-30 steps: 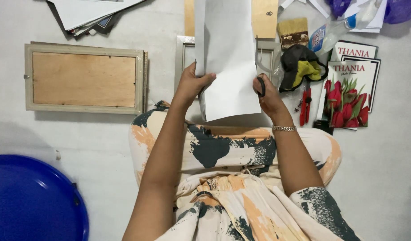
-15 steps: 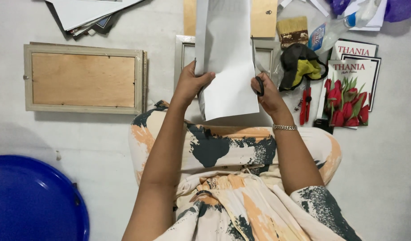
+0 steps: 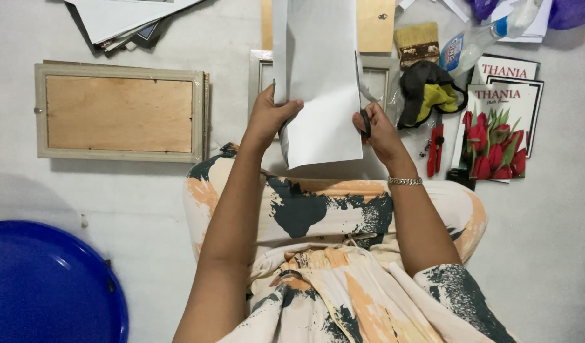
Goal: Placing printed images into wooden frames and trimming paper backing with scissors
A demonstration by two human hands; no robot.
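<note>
Left hand (image 3: 269,117) raised, pinching paper (image 3: 321,82) edge; right hand (image 3: 378,130) gripping scissors (image 3: 363,105) at paper's right edge.

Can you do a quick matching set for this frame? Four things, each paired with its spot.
Things:
1. white sheet
2. scissors
3. wooden frame
4. blue tub

Places:
A. bottom left corner of the view
B. in the right hand, at the sheet's right edge
C. flat on the floor, left of the person's arms
D. held up by the left hand

Pairs: 1-D, 2-B, 3-C, 4-A
</note>
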